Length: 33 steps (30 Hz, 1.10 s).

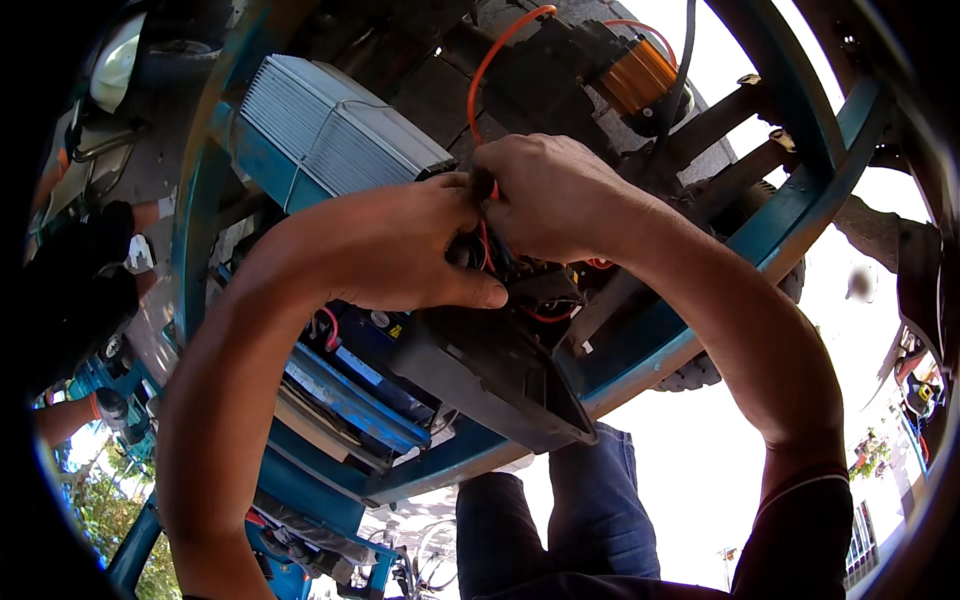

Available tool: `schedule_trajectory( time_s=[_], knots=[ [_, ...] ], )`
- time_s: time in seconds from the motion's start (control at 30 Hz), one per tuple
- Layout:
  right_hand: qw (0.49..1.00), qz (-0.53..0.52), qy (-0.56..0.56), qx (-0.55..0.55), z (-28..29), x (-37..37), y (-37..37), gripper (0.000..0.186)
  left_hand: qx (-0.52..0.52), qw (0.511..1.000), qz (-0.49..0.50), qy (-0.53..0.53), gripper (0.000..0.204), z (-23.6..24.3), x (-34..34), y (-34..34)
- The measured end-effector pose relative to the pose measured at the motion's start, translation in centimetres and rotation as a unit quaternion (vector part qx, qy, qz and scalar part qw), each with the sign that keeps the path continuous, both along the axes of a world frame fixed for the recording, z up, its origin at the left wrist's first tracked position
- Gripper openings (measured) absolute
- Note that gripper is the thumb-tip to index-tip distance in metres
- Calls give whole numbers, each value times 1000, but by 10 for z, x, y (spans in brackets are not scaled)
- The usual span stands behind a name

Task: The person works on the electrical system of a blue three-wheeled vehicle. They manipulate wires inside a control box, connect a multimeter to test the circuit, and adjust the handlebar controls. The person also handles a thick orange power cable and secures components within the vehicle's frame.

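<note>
the right hand (555,200) pinches narrowly on an orange cable (473,92) that loops away beyond it. the left hand (410,245) curls close beside, thumb out; i can't tell its grip. past it sits a silver finned box (335,130); nearer than both, a black cover (490,375).

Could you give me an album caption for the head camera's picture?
Left hand and right hand close together by an orange cable, near a finned box and teal frame.

Single head-worn fisheye view, steeply downward, close above the fingers (497,165).
</note>
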State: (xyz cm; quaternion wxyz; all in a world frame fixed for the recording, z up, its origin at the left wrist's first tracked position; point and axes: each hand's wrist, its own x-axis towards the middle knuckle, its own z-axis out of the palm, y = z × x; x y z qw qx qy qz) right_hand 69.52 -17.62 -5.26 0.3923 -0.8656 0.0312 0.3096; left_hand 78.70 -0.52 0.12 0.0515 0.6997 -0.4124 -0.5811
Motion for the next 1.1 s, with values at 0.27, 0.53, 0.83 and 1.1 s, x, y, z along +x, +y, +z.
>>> schedule_trajectory(
  time_s=[0.27,0.53,0.83,1.1],
  knots=[
    [988,107,3,-108,5,30,-5,23,149,988,-12,26,81,4,2,-24],
    [997,50,-4,-57,4,12,-2,20,175,980,-81,47,70,0,0,-36],
    [985,-166,-23,41,1,-33,-6,26,155,987,-31,20,56,8,-1,-22],
    [988,-123,-89,22,45,-18,-29,22,96,995,-41,8,51,6,-5,-12]
  ],
)
